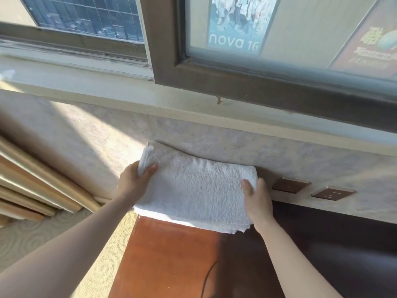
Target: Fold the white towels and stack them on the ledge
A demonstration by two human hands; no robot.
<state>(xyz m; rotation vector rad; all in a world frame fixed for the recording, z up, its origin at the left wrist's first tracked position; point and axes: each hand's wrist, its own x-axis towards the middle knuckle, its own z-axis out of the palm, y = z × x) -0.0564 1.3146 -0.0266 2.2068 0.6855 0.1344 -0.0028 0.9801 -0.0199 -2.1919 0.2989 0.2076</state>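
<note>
Head view: a folded white towel (193, 190) is held up against the wall below the window ledge (107, 87), pinched at each end by the left hand (134, 181) and right hand (256, 197), soft, light and floppy, best supported at both ends.

Place: a hotel-style room, by the look of it
Window: dark-framed window (236, 82) above a pale ledge (107, 91)
Wall: textured wallpaper with two brown wall sockets (311, 189)
Floor: patterned carpet (43, 237)
Furniture: polished wooden desk top (171, 254)
Linen: folded white towel (193, 190)
</note>
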